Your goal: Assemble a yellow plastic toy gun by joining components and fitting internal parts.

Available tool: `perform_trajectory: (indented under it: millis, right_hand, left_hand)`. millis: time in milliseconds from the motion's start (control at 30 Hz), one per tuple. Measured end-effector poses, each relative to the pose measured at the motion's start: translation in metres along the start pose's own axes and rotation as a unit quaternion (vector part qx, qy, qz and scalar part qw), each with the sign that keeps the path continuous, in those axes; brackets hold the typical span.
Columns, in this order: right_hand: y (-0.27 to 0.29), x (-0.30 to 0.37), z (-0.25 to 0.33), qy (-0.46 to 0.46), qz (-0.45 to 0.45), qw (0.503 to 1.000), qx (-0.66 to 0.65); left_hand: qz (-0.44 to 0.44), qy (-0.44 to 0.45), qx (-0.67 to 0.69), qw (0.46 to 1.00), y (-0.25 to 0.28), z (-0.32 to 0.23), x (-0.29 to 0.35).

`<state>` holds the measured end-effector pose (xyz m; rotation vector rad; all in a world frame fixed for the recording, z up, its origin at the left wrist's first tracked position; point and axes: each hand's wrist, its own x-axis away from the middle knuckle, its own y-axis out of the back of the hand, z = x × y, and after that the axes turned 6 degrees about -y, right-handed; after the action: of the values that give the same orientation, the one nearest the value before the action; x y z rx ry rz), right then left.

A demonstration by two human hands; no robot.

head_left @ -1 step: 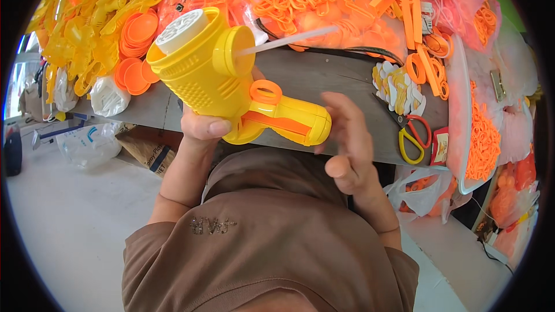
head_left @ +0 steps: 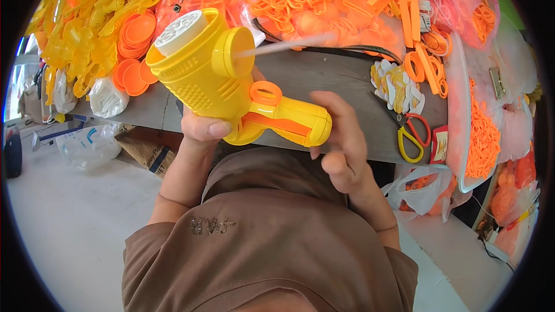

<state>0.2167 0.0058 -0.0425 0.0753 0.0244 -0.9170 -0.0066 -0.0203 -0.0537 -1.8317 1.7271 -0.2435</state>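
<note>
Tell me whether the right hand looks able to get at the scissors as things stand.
Probably yes: the right hand looks open beside the yellow handle, and the scissors lie on the tabletop to its right, with nothing visible blocking the way.

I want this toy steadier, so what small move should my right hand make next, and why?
Perhaps close your right hand around the handle: it is open beside the handle's end, while only your left hand clearly grips the toy.
</note>
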Motion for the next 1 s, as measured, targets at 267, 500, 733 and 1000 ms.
perform_trajectory:
  millis: [267, 500, 733, 1000]
  right_hand:
    - [-0.006, -0.009, 0.004, 0.104, -0.064, 0.988, 0.096]
    - [-0.016, -0.004, 0.002, 0.215, -0.104, 0.964, 0.117]
    - [0.017, -0.012, 0.017, -0.009, -0.038, 0.993, 0.115]
    - [0.020, -0.031, 0.027, 0.264, -0.065, 0.869, 0.413]
  left_hand:
    - [-0.037, 0.062, 0.036, 0.997, -0.017, 0.005, 0.005]
    - [-0.038, 0.061, 0.070, 0.995, -0.024, 0.001, 0.009]
    - [-0.115, 0.045, 0.025, 0.992, -0.013, 0.005, 0.005]
    - [0.022, 0.180, -0.084, 0.980, -0.022, 0.014, 0.038]
